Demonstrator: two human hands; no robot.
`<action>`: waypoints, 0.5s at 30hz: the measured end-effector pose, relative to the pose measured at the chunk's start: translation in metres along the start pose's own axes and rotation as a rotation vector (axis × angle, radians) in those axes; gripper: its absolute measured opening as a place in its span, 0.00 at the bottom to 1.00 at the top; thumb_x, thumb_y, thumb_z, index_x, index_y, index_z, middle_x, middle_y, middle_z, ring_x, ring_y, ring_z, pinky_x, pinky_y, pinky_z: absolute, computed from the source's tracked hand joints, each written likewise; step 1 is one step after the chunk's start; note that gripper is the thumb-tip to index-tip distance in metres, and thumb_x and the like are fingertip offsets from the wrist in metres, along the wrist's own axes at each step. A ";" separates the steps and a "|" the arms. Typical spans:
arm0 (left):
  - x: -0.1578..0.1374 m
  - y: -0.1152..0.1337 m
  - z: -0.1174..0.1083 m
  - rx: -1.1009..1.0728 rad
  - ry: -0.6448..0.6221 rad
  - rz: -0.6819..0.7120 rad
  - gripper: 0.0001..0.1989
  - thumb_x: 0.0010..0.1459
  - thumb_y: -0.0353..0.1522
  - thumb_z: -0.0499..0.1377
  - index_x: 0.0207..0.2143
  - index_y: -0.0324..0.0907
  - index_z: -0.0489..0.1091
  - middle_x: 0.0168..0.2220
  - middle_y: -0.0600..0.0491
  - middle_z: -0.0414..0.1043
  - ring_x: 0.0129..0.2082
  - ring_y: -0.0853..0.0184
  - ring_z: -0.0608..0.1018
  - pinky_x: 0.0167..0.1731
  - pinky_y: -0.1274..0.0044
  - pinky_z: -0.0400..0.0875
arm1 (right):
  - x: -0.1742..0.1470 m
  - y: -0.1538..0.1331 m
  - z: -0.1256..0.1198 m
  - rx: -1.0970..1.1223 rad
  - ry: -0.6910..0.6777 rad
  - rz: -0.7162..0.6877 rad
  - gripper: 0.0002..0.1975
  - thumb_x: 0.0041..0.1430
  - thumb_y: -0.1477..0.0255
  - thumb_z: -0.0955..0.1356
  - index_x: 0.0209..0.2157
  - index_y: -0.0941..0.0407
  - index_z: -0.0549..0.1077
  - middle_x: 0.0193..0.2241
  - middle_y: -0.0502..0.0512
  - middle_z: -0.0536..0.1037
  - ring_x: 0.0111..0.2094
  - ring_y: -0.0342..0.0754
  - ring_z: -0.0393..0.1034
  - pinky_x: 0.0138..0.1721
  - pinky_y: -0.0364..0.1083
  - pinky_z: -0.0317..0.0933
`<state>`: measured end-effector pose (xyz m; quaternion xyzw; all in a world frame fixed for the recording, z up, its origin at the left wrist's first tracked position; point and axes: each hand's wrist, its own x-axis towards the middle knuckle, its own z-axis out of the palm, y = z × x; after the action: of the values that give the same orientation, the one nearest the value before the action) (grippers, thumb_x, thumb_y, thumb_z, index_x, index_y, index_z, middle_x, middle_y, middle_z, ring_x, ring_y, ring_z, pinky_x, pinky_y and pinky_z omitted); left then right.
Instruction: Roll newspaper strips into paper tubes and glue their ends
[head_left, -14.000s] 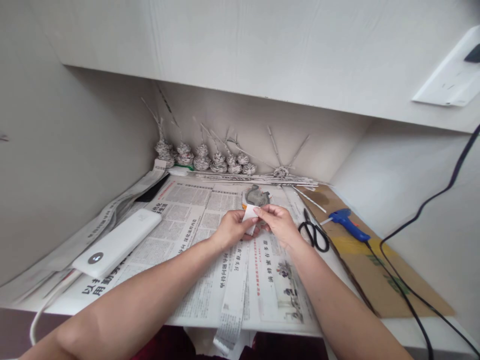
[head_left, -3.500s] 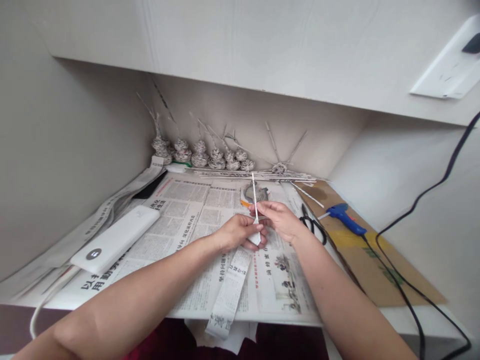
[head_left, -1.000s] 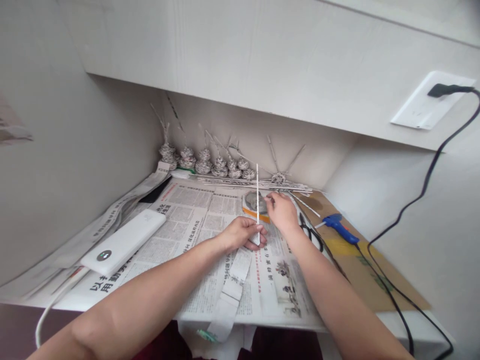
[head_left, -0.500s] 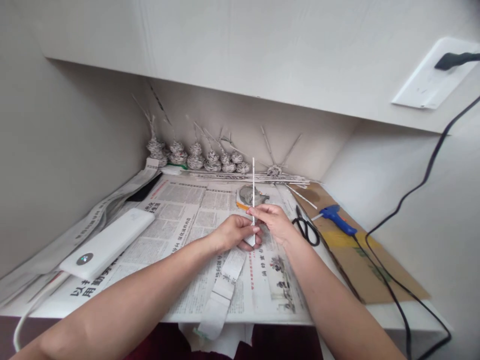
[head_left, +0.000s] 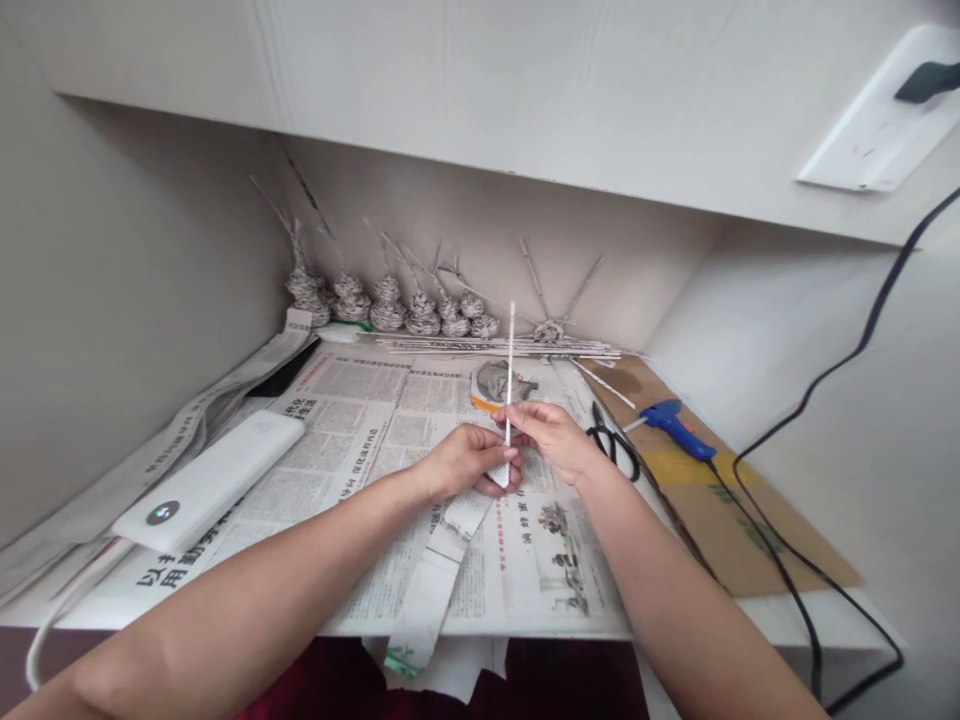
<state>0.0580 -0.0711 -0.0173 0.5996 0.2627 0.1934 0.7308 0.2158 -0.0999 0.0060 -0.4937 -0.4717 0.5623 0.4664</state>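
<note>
Between my two hands a thin white rolled paper tube [head_left: 511, 350] stands upright, its lower end running into a newspaper strip [head_left: 425, 605]. The strip slants down from my fingers over the table's front edge, and its tail end shows green print. My left hand [head_left: 476, 460] is closed, pinching the base of the tube where the strip joins it. My right hand [head_left: 546, 432] is closed too, thumb and fingers around the tube a little higher up. Behind the hands lies a grey object with an orange edge [head_left: 501, 383], whose kind I cannot make out.
Newspaper [head_left: 360, 400] covers the table. Several woven paper gourds [head_left: 388, 305] line the back wall, behind loose paper tubes [head_left: 487, 346]. A white power bank [head_left: 214, 480] lies left. On the right are black scissors [head_left: 615, 445] and a blue glue gun [head_left: 679, 430] on cardboard [head_left: 780, 530].
The camera view has shifted slightly. The strip's tail has swung a little to the left, showing more green. Both hands keep their hold on the paper tube.
</note>
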 end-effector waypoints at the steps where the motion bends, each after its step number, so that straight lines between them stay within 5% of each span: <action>1: 0.000 0.000 0.000 -0.005 0.003 0.004 0.21 0.50 0.44 0.62 0.34 0.33 0.72 0.29 0.47 0.74 0.31 0.65 0.77 0.31 0.74 0.74 | 0.000 0.000 -0.001 0.003 -0.052 0.020 0.18 0.48 0.58 0.71 0.35 0.58 0.74 0.19 0.50 0.73 0.15 0.42 0.65 0.14 0.41 0.58; 7: -0.001 -0.002 0.001 -0.025 -0.030 0.001 0.21 0.49 0.44 0.63 0.35 0.33 0.72 0.31 0.46 0.74 0.31 0.65 0.77 0.29 0.75 0.73 | 0.004 0.003 -0.003 0.043 0.136 -0.055 0.15 0.44 0.62 0.74 0.25 0.58 0.72 0.20 0.48 0.73 0.18 0.39 0.63 0.17 0.39 0.57; 12: 0.000 -0.003 0.000 -0.031 -0.015 0.007 0.21 0.49 0.44 0.63 0.34 0.33 0.72 0.29 0.47 0.74 0.30 0.66 0.77 0.30 0.74 0.73 | 0.004 0.003 -0.004 0.018 -0.027 -0.008 0.18 0.48 0.58 0.72 0.33 0.59 0.77 0.28 0.54 0.77 0.21 0.42 0.66 0.18 0.42 0.59; 15: 0.000 -0.003 0.000 -0.032 -0.033 0.002 0.21 0.49 0.44 0.63 0.33 0.33 0.72 0.30 0.46 0.74 0.30 0.66 0.77 0.30 0.74 0.73 | 0.004 0.004 -0.004 0.039 0.076 -0.026 0.15 0.43 0.62 0.75 0.28 0.59 0.76 0.25 0.52 0.75 0.21 0.40 0.64 0.20 0.41 0.58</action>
<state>0.0580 -0.0720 -0.0203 0.5913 0.2471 0.1885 0.7442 0.2197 -0.0956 0.0016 -0.4993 -0.4489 0.5461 0.5010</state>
